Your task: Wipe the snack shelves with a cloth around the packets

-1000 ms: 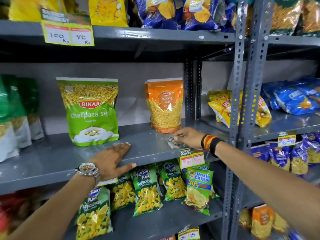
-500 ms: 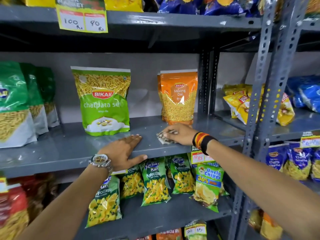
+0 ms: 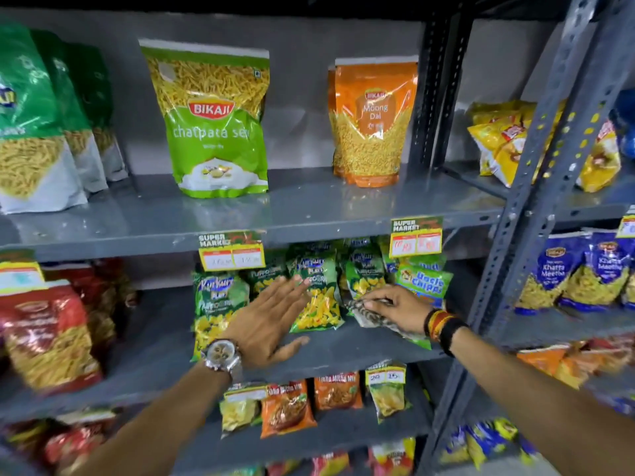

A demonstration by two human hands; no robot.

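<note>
My right hand (image 3: 398,309) grips a crumpled patterned cloth (image 3: 366,314) and presses it at the green puffcorn packets (image 3: 314,297) on the lower grey shelf (image 3: 360,348). My left hand (image 3: 271,321), watch on the wrist, is flat with fingers spread, lying against those packets at the shelf's front. One shelf up (image 3: 309,214) stand a green Bikaji sev bag (image 3: 213,125) and an orange Moong Dal bag (image 3: 372,121).
Price tags (image 3: 232,252) hang on the upper shelf's front edge. Red packets (image 3: 44,334) fill the lower shelf's left. A perforated upright post (image 3: 536,207) divides off the right bay with blue packets (image 3: 577,273). More small packets (image 3: 288,407) sit below.
Both hands dropped from the upper shelf to the shelf below. The right hand carried the cloth down to the puffcorn packets; the left now rests against them. The view tilted downward.
</note>
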